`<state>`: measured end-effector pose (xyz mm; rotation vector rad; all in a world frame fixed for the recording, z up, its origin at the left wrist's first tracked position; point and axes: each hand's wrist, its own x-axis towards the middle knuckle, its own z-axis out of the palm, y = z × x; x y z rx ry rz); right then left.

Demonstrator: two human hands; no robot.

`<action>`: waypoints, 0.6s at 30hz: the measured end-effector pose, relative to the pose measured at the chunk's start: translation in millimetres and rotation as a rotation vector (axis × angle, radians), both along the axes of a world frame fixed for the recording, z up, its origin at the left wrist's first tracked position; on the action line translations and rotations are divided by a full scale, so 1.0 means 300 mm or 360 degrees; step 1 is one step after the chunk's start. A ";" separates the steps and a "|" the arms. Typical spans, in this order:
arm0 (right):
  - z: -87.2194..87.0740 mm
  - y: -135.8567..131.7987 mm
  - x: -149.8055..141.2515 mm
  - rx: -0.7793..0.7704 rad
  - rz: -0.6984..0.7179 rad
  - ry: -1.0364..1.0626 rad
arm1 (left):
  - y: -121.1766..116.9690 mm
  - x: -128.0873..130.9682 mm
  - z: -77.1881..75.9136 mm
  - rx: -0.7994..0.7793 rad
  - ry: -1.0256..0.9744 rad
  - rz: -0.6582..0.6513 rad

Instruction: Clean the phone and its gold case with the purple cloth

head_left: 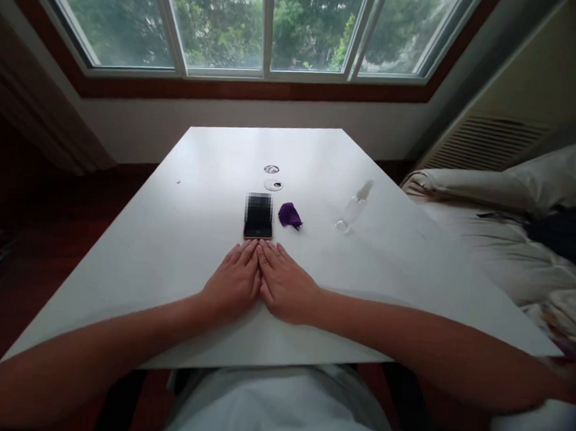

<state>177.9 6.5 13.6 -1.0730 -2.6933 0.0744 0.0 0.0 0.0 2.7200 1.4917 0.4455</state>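
My left hand (234,282) and my right hand (284,285) lie flat, palms down, side by side on the white table (169,247), fingers stretched out and touching each other. Both hold nothing. Just beyond the fingertips lies a dark phone (258,217), face up. To its right sits a small crumpled purple cloth (290,215). Further right a clear small spray bottle (353,208) lies on its side.
Two small round pieces, a disc (273,185) and a ring-like one (271,169), lie behind the phone. A wide window (260,25) runs along the far wall. A bed with pale bedding (502,228) stands close to the table's right side.
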 end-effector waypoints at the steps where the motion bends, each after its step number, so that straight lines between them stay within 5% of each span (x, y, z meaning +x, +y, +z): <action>1: -0.001 0.004 0.001 -0.0004 0.0007 0.0010 | 0.004 0.002 -0.001 -0.0004 -0.0005 0.0012; 18: -0.024 0.003 -0.001 -0.0029 -0.0089 -0.0012 | -0.020 -0.020 0.005 -0.0087 0.0016 0.0012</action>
